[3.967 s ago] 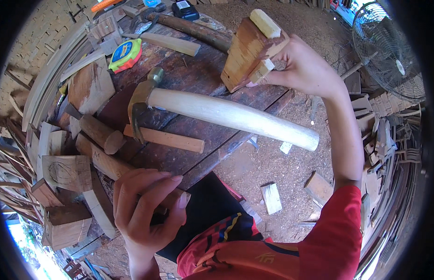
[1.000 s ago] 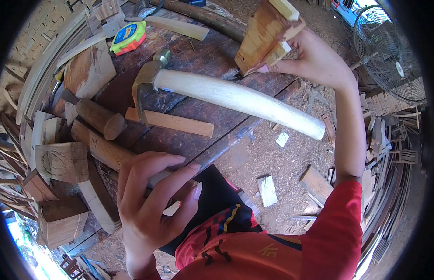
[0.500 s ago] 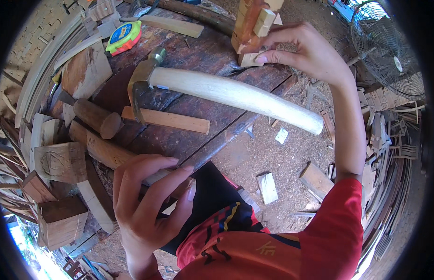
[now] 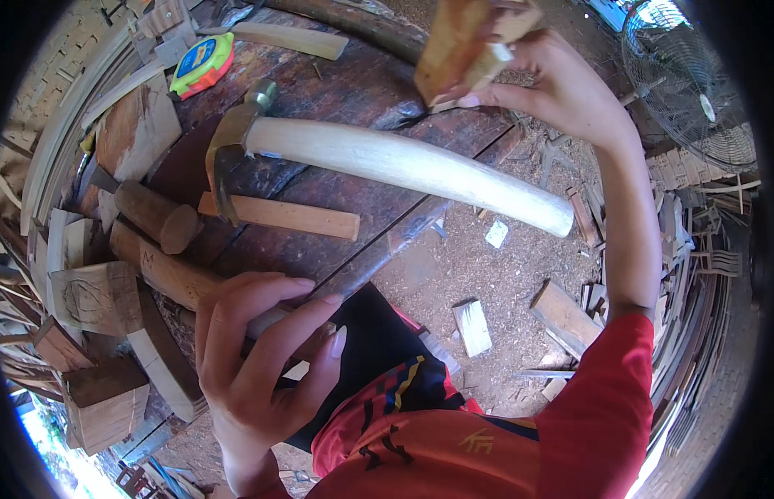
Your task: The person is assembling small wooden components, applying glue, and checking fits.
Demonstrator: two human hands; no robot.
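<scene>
My right hand [image 4: 561, 87] grips a reddish-brown wooden block [image 4: 453, 58] with pale wood pieces on it, at the far edge of the bench. Motion blurs the block a little. Below it, a claw hammer [image 4: 395, 166] with a pale wooden handle lies with its head to the left, the handle reaching past the bench edge. At the lower left my left hand [image 4: 258, 358] is closed, fingers curled toward the thumb. Whatever sits between those fingers is too hidden to name. A long rounded piece of wood [image 4: 166, 270] lies behind this hand.
The dark wooden bench [image 4: 345, 87] carries a yellow-green and pink tape measure [image 4: 202, 65], a flat wood strip [image 4: 279, 216] and a wooden mallet-like piece [image 4: 158, 216]. Wood blocks [image 4: 96, 299] crowd the left. Offcuts [image 4: 472, 327] lie on the floor; a wire-caged fan [image 4: 686, 91] stands far right.
The block in my right hand has tilted and turned, hiding most of the pale piece under it. The bench and its items appear shifted slightly left. My left hand keeps nearly the same pose.
</scene>
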